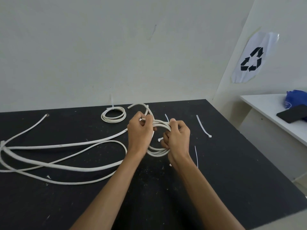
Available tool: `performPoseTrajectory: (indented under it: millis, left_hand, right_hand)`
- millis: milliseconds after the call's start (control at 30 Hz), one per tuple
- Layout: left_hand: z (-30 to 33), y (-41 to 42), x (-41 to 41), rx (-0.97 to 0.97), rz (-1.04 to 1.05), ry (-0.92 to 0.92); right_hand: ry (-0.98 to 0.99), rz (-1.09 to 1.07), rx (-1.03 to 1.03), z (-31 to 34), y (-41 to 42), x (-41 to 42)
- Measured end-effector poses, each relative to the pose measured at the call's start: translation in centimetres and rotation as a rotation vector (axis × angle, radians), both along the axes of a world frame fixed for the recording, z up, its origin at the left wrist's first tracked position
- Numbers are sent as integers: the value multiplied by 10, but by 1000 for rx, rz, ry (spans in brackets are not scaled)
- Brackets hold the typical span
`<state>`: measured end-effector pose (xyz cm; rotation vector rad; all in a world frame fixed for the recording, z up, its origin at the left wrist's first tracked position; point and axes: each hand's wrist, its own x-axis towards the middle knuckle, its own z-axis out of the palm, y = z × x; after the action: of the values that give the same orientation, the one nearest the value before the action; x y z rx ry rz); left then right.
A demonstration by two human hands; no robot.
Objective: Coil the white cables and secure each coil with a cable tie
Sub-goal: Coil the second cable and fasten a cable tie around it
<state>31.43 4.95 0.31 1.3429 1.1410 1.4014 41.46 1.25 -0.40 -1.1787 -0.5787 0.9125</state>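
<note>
White cable coil, perhaps 4 loops, untied.

**Black table, cables and ties**

The black table carries a tied coil at 12 o'clock, loose white cables sprawling toward 9, and spare cable ties at 2 and 3.

Black speckled worktable filling the lower half, plain off-white wall behind at 12 o'clock, recycling-symbol sheet taped to the angled wall at 2 o'clock, white side table at 3 o'clock bearing a blue bag and dark flat device, soft even light.
</note>
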Motion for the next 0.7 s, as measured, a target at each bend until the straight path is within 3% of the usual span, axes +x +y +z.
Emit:
performPoseTrajectory:
  millis: [133,300,467,533,633,700]
  left_hand:
    - [-3,1,4,37,-65,83]
    - [-21,-2,9,271,-57,356]
    - [-29,0,12,314,-98,529]
    - [-27,3,14,175,-165,504]
    - [-22,12,16,-287,-388,173]
    - [-20,15,16,-424,-428,13]
  right_hand:
    - [-4,-38,0,-2,0,9]
    - [-1,-75,-41,-10,2,12]
    - [-16,-100,-67,-17,2,16]
    - [-55,-117,-69,-20,2,21]
    - [-129,-163,-45,-23,3,28]
    - [-190,-156,-27,-23,4,32]
